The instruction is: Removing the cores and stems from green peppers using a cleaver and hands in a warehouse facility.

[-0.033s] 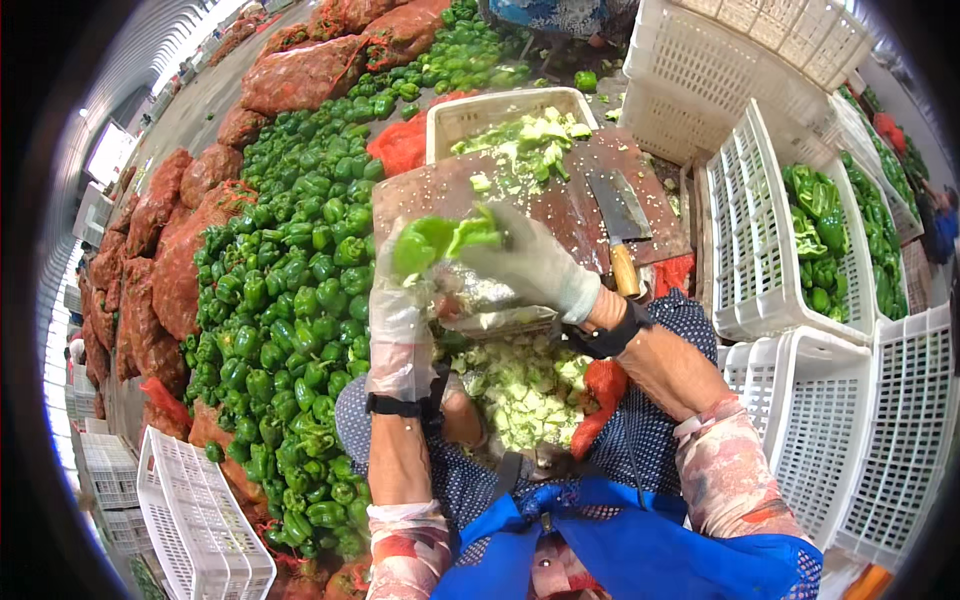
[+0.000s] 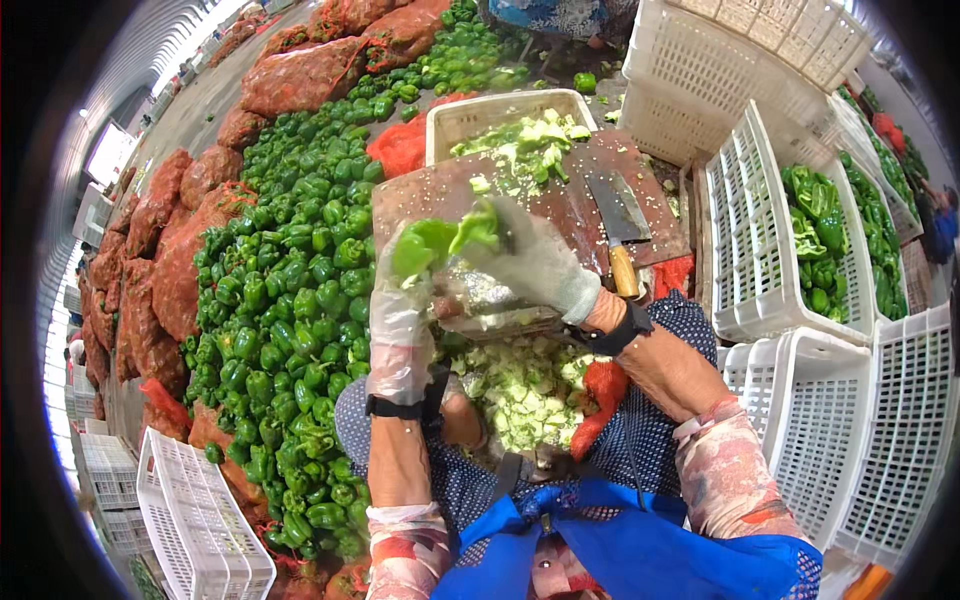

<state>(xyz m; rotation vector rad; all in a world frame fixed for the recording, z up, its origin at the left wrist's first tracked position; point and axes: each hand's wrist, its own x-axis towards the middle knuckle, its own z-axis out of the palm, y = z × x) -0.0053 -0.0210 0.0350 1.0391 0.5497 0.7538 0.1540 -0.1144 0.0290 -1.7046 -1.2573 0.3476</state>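
1. The heap of green peppers is the biggest thing near you, running from eleven o'clock down to seven o'clock on your left, with red mesh sacks banked along its outer edge.
2. White slatted crates fill your right from one to five o'clock; one crate at two o'clock holds more green peppers, and another white crate lies at seven o'clock.
3. Straight ahead at twelve o'clock the brown cutting board lies across your work, with a white tub of cut pepper pieces touching its far edge.
4. A cleaver with a wooden handle rests on the board at one o'clock, just beside your right wrist and apart from both hands.
5. Below your hands, at six o'clock, a pile of pale pepper trimmings sits in your lap area, an orange-red mesh bag beside it.
6. Your gloved left hand is curled shut around the lower side of the green pepper.
7. Your gloved right hand closes on the same pepper from the upper right, fingers pressed at its top.
8. The pepper sits between both hands, raised above the board's near edge, at about eleven o'clock from the trimmings.
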